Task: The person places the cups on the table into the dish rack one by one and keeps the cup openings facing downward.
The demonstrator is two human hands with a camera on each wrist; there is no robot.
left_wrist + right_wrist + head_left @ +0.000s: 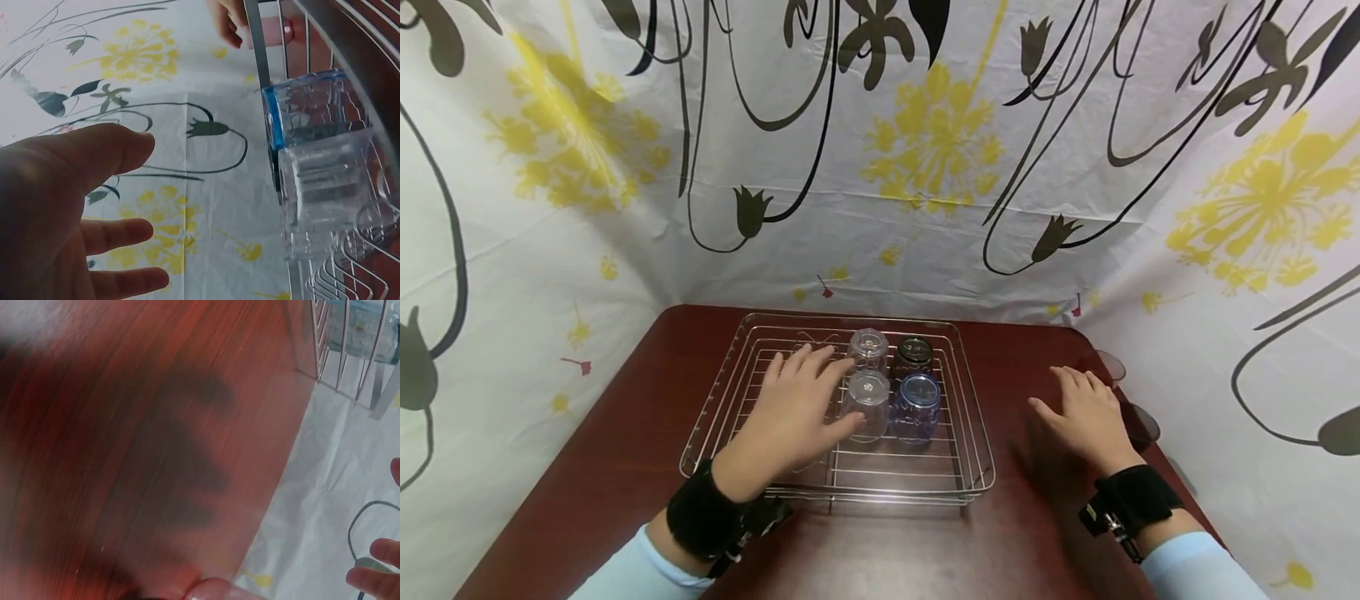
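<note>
Several glasses stand upside down in a wire rack [895, 492]: a clear glass [868, 346] and a dark glass [914, 357] at the back, another clear glass [871, 408] and a blue glass [917, 410] in front. Over the rack's left half hovers my left hand [793, 412], fingers spread and holding nothing, beside the clear glasses. My right hand [1086, 412] is above the table, right of the rack, with fingers loosely extended. Close to it at the table's right side are two tinted glasses [1141, 425], partly hidden by the hand.
A dark red table [617, 450] carries the rack, whose raised wire rim surrounds the glasses. White patterned cloth [820, 275] hangs along the back and both sides, close to the table's edges. In the right wrist view, a reddish transparent glass [219, 590] shows at the bottom.
</note>
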